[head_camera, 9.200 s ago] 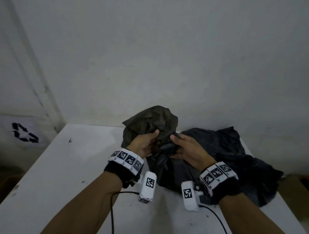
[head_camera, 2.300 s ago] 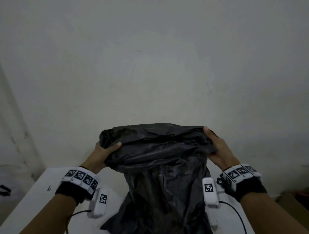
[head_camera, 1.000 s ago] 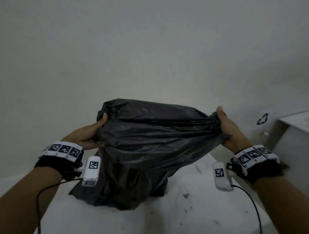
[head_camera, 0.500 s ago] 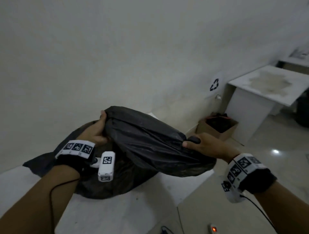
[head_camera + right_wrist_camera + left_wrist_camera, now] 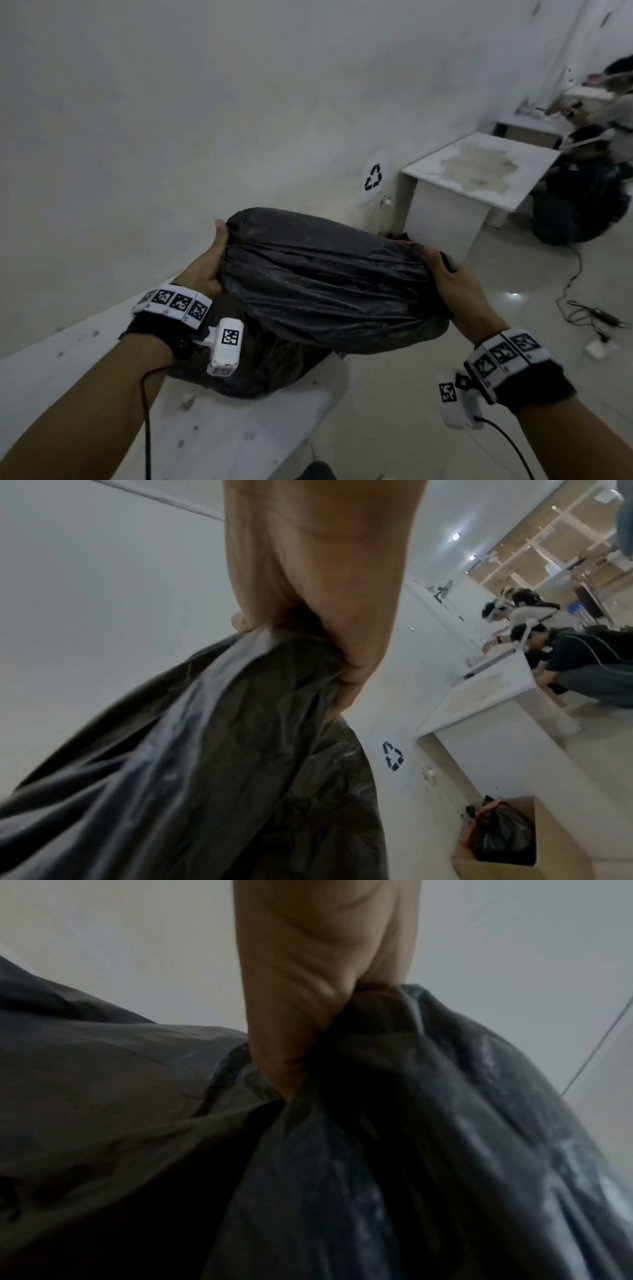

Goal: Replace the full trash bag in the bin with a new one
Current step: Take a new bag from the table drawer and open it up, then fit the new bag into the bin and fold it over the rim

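Observation:
A new black trash bag (image 5: pixel 325 284) is stretched between my two hands above the corner of a white table (image 5: pixel 85 394). My left hand (image 5: pixel 210 263) grips its left edge, with the plastic bunched in the fist (image 5: pixel 308 1031). My right hand (image 5: pixel 448 277) grips the right edge in the same way (image 5: pixel 329 653). Below the held bag, more black plastic (image 5: pixel 260 363) lies on the table. In the right wrist view a cardboard box bin (image 5: pixel 534 859) on the floor holds a full black bag (image 5: pixel 500 834) with a red tie. In the head view the held bag hides most of that bin.
A second white table (image 5: pixel 479 178) stands against the wall to the right, next to a recycling sign (image 5: pixel 373 176). People (image 5: pixel 589 192) crouch beyond it. Cables (image 5: pixel 582 308) trail over the glossy floor at the right.
I have turned right, away from the table and toward the floor. Both hands still hold the bag, which is now higher and spread wider; the second table and the people have come into view.

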The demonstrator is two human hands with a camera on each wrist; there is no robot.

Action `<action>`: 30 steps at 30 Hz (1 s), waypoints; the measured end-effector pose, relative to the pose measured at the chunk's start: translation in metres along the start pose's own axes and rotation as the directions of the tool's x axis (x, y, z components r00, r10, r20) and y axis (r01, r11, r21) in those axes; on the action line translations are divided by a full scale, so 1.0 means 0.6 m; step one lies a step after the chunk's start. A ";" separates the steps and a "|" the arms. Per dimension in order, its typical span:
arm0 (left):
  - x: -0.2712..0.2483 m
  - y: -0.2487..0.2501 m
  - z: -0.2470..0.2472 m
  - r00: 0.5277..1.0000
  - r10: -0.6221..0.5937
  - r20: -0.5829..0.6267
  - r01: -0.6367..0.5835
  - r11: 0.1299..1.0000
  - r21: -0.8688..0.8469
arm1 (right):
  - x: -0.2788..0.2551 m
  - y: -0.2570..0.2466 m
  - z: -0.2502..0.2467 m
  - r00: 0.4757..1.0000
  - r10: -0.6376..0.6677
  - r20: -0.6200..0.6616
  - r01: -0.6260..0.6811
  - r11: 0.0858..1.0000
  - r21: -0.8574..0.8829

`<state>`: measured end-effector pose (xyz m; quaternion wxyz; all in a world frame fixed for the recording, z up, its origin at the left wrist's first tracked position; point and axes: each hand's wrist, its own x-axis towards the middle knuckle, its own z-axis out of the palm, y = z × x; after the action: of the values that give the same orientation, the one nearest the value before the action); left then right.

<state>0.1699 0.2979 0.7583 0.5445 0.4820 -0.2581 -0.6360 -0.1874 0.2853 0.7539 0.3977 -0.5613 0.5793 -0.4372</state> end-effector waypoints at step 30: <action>0.612 0.158 0.107 0.787 0.566 -0.246 -0.498 0.818 0.288 | 0.884 -0.083 0.103 0.753 -0.054 0.655 -0.028 0.993 0.114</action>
<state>0.1757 -0.0862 0.7432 0.6832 0.5399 -0.3567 -0.3383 -0.1421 -0.2470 0.7989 0.6047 -0.6589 0.3722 -0.2482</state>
